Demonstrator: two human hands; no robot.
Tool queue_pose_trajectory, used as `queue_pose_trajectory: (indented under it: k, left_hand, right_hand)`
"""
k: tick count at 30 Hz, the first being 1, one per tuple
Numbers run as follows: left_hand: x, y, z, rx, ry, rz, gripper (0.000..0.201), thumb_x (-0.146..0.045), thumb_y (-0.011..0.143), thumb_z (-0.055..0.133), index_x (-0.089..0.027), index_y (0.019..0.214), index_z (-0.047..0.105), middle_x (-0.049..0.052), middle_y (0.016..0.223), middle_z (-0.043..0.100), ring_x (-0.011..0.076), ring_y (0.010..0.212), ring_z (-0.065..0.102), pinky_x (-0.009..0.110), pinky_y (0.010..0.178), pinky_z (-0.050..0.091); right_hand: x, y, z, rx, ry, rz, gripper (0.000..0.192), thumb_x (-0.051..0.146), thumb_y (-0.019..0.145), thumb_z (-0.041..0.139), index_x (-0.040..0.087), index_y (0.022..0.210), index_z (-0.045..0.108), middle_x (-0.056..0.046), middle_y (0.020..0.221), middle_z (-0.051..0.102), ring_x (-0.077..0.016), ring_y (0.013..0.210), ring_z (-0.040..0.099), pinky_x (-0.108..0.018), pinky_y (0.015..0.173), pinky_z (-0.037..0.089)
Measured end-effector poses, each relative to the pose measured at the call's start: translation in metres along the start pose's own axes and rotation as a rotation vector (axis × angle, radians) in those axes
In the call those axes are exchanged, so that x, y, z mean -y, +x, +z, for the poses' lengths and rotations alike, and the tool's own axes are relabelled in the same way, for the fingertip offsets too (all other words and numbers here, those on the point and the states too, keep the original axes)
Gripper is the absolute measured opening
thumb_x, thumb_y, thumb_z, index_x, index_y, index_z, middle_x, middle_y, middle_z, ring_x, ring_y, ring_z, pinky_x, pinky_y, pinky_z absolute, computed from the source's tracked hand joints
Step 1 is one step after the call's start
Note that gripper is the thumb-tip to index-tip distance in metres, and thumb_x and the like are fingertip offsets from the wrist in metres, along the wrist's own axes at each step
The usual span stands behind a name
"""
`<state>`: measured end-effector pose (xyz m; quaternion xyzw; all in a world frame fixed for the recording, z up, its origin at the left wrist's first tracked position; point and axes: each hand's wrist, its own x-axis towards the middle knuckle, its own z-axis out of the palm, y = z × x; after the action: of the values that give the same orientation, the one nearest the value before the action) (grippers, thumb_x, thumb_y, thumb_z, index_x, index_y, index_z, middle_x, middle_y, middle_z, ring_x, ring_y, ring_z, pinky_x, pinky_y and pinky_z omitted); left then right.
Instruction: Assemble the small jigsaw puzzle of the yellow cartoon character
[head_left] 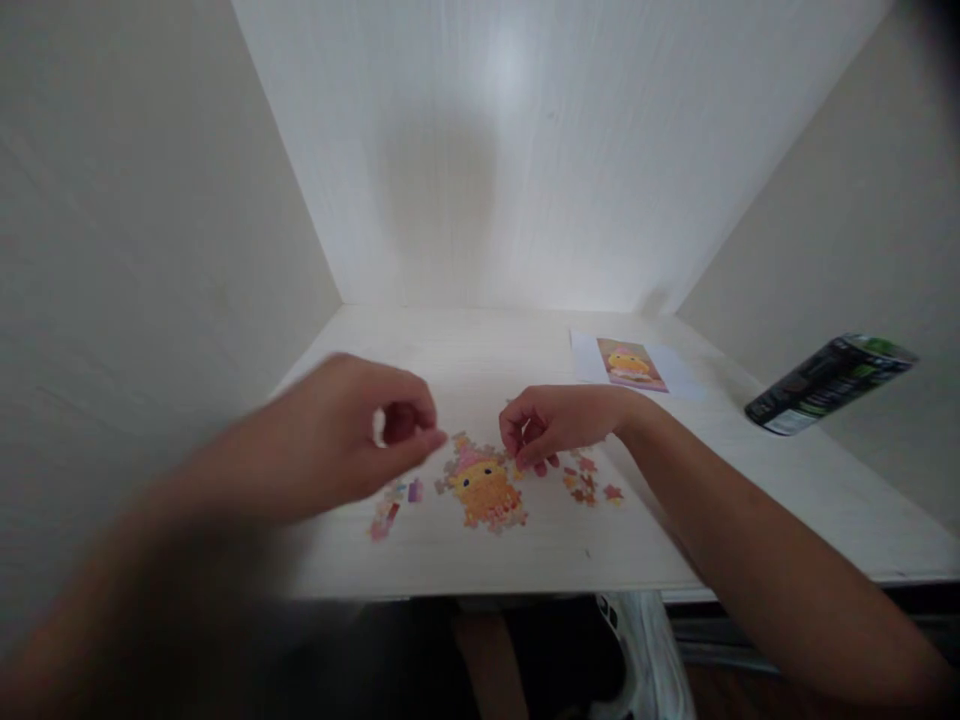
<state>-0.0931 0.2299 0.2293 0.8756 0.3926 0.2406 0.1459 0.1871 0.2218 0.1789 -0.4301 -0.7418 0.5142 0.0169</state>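
A: What is seen on the table (465, 550)?

B: One part-built puzzle (486, 487) is laid near the front edge, between two hands. About six loose pieces (589, 482) are scattered to its right, and a few more pieces (390, 510) to its left.

A: How are the hands held?

B: The left hand (360, 430) is raised, blurred, fingers curled narrow; whether anything is pinched cannot be told. The right hand (559, 425) is pressed at the puzzle's upper right edge, fingers bent.

A: What else is there?

B: One picture sheet (630, 362) and one can (829, 383) are seen far right.
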Motion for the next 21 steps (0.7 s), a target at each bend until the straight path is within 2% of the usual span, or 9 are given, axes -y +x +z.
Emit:
queue_pose_trajectory:
  k: [2, 4, 7, 11, 14, 18, 21]
  left_hand:
    - [-0.008, 0.000, 0.033, 0.266, 0.032, 0.100, 0.026, -0.053, 0.074, 0.069, -0.028, 0.081, 0.072, -0.002, 0.064, 0.065, 0.0151, 0.056, 0.058, 0.028, 0.054, 0.042]
    - [-0.014, -0.001, 0.060, 0.335, 0.068, 0.144, 0.034, -0.054, 0.075, 0.069, -0.029, 0.097, 0.072, 0.000, 0.079, 0.069, 0.0196, 0.072, 0.063, 0.032, 0.065, 0.045]
    - [-0.015, -0.002, 0.081, 0.395, 0.094, 0.209, 0.044, -0.057, 0.072, 0.071, -0.033, 0.109, 0.069, 0.002, 0.096, 0.070, 0.0247, 0.088, 0.065, 0.035, 0.078, 0.045]
    - [-0.007, -0.002, 0.089, 0.468, 0.132, 0.192, 0.059, -0.059, 0.071, 0.072, -0.037, 0.125, 0.061, 0.004, 0.100, 0.068, 0.0277, 0.091, 0.065, 0.036, 0.079, 0.045]
    - [-0.003, -0.001, 0.092, 0.488, 0.131, 0.185, 0.056, -0.060, 0.071, 0.072, -0.037, 0.122, 0.064, 0.005, 0.101, 0.069, 0.0275, 0.090, 0.065, 0.036, 0.079, 0.045]
    - [-0.001, 0.000, 0.096, 0.461, 0.128, 0.184, 0.052, -0.064, 0.069, 0.070, -0.036, 0.113, 0.070, 0.004, 0.092, 0.071, 0.0268, 0.083, 0.065, 0.036, 0.075, 0.044]
    - [0.000, 0.000, 0.096, 0.438, 0.133, 0.177, 0.057, -0.066, 0.068, 0.070, -0.036, 0.117, 0.069, 0.004, 0.088, 0.071, 0.0269, 0.081, 0.065, 0.036, 0.073, 0.043]
  right_hand:
    - [0.000, 0.001, 0.002, -0.001, -0.015, 0.022, 0.013, 0.026, 0.078, 0.067, 0.018, 0.081, 0.057, 0.003, 0.066, 0.066, -0.0110, 0.060, 0.063, -0.022, 0.054, 0.045]
    - [-0.002, 0.003, 0.003, -0.017, -0.028, 0.050, 0.018, 0.026, 0.077, 0.068, 0.018, 0.079, 0.053, 0.003, 0.066, 0.066, -0.0119, 0.060, 0.064, -0.022, 0.053, 0.045]
    - [-0.007, 0.007, 0.004, -0.055, -0.059, 0.092, 0.024, 0.026, 0.074, 0.071, 0.019, 0.075, 0.048, 0.003, 0.064, 0.065, -0.0128, 0.059, 0.064, -0.022, 0.051, 0.044]
    - [-0.007, 0.009, 0.004, -0.094, -0.040, 0.107, 0.029, 0.026, 0.073, 0.072, 0.020, 0.070, 0.044, 0.003, 0.060, 0.062, -0.0128, 0.057, 0.062, -0.022, 0.048, 0.040]
    - [-0.005, 0.010, 0.005, -0.111, -0.004, 0.108, 0.030, 0.025, 0.073, 0.070, 0.020, 0.067, 0.041, 0.004, 0.058, 0.060, -0.0124, 0.059, 0.062, -0.021, 0.048, 0.037]
    - [-0.005, 0.011, 0.004, -0.142, -0.139, 0.158, 0.027, 0.026, 0.074, 0.069, 0.019, 0.068, 0.044, 0.004, 0.057, 0.061, -0.0086, 0.051, 0.052, -0.022, 0.048, 0.032]
    - [-0.006, 0.012, 0.003, -0.141, -0.202, 0.144, 0.028, 0.028, 0.073, 0.071, 0.019, 0.067, 0.045, 0.004, 0.058, 0.061, -0.0081, 0.051, 0.050, -0.022, 0.049, 0.032]
